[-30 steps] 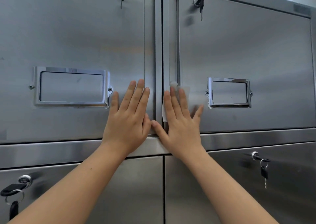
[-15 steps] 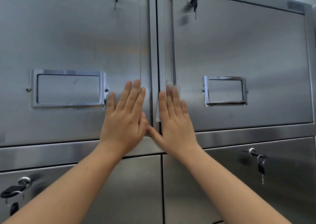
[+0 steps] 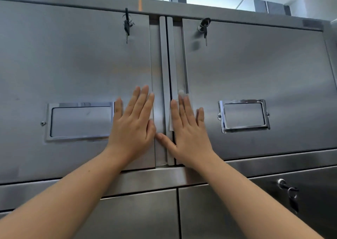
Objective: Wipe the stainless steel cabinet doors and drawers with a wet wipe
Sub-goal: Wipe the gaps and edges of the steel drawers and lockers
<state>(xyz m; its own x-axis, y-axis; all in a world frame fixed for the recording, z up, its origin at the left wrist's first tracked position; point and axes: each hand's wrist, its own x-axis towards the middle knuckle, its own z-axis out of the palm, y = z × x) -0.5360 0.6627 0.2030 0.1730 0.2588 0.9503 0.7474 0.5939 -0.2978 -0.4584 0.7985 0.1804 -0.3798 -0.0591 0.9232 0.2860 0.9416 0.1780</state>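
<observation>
Pressing flat, the right hand (image 3: 189,129) pins the wipe (image 3: 171,122) to the right door's (image 3: 255,65) inner edge at frame centre, fingers straight and close together. It has slid from the label frame (image 3: 244,101) toward the seam, so that edge strip is now being wiped. Earlier its little finger splayed wider. The left hand (image 3: 133,123), fingers slightly spread, still braces the left door (image 3: 73,65).
</observation>
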